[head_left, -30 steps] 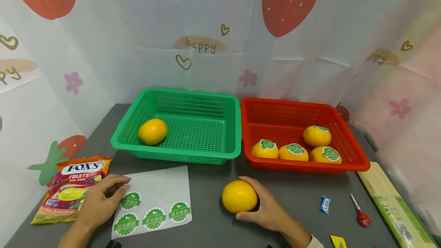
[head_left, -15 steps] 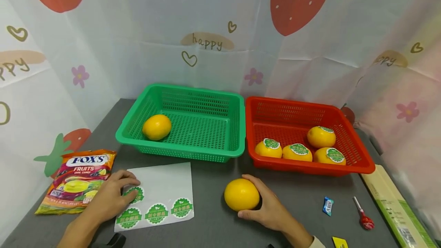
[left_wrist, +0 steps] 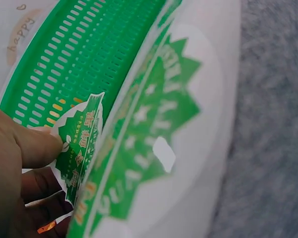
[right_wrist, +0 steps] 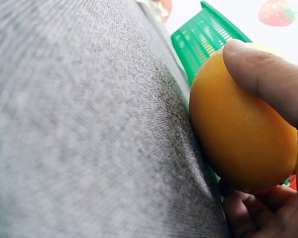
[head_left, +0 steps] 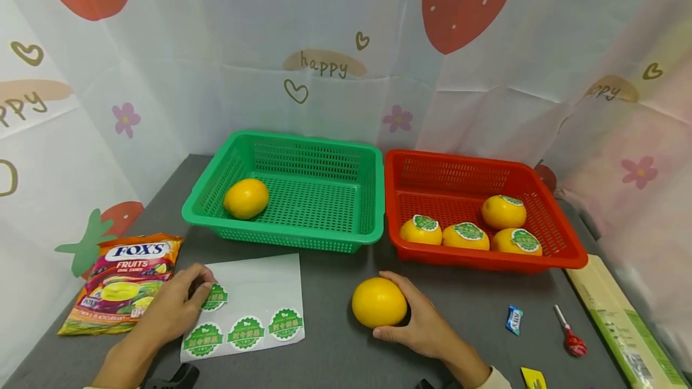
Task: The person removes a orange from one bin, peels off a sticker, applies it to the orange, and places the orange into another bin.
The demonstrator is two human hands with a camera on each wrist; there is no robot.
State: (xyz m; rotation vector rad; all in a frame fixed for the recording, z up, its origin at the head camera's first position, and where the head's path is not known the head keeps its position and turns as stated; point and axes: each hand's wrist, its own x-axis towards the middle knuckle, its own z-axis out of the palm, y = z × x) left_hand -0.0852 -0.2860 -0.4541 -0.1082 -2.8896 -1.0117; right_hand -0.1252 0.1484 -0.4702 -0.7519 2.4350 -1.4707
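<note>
On the grey table lies a white sticker sheet point(head_left: 259, 281) bearing several round green labels. My left hand point(head_left: 175, 305) is at its upper left, thumb and fingers pinching the edge of a green sticker point(head_left: 217, 297). In the left wrist view this sticker point(left_wrist: 78, 144) stands partly raised under the thumb; whether it is still attached to the sheet is hidden. My right hand point(head_left: 424, 323) holds a smooth, oval yellow-orange fruit point(head_left: 379, 302) on the table, thumb on the near side and fingers behind. No sticker shows on the visible side of this fruit point(right_wrist: 243, 124).
A green basket point(head_left: 281, 236) at the back holds one plain fruit point(head_left: 246, 199). Beside it, a red basket point(head_left: 486, 260) contains several stickered fruits. A candy bag point(head_left: 121, 287) lies left; a small blue candy point(head_left: 514, 320), lollipop point(head_left: 574, 341) and long package point(head_left: 627, 323) lie right.
My left hand has moved from the candy bag's side onto the sheet's upper-left sticker, and its fingers have closed on the sticker's edge. My right hand keeps holding the fruit. The head view shifted slightly.
</note>
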